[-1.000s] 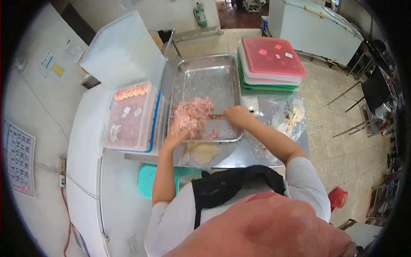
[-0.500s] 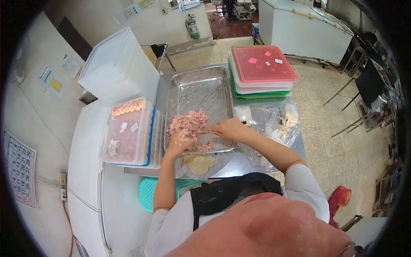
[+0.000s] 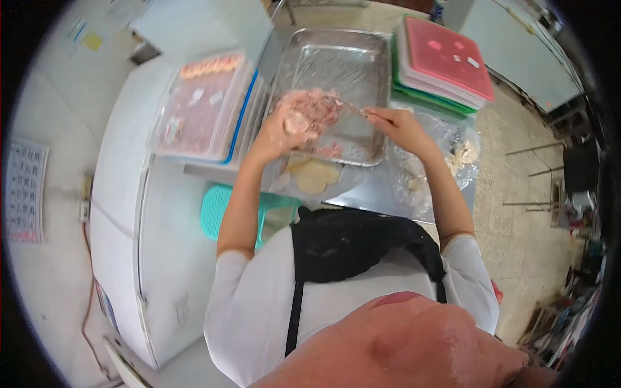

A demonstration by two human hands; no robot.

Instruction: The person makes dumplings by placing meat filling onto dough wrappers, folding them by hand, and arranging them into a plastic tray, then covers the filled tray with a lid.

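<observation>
In the head view, my left hand [image 3: 275, 137] is cupped around a pale round wrapper [image 3: 297, 123], at the near left corner of the metal tray [image 3: 381, 139]. My right hand [image 3: 398, 128] grips a thin metal utensil [image 3: 356, 108], whose far end reaches the pink minced meat [image 3: 314, 103] heaped in the tray. Blur hides the exact shape of its tip. A smaller patch of meat [image 3: 331, 150] lies by the tray's near edge. Flat round dough wrappers [image 3: 314, 176] rest on the table just in front of the tray.
Left of the tray, a lidded plastic container [image 3: 200, 116] shows a row of yellowish pieces inside. Red and green-lidded containers [image 3: 446, 61] are stacked to the right. Plastic bags [image 3: 420, 187] lie near my right forearm. A turquoise basket [image 3: 217, 210] sits below the table edge.
My right hand has drawn away to the right from my left hand, with the utensil now showing between it and the meat. The camera has tilted down, so everything sits higher in view.
</observation>
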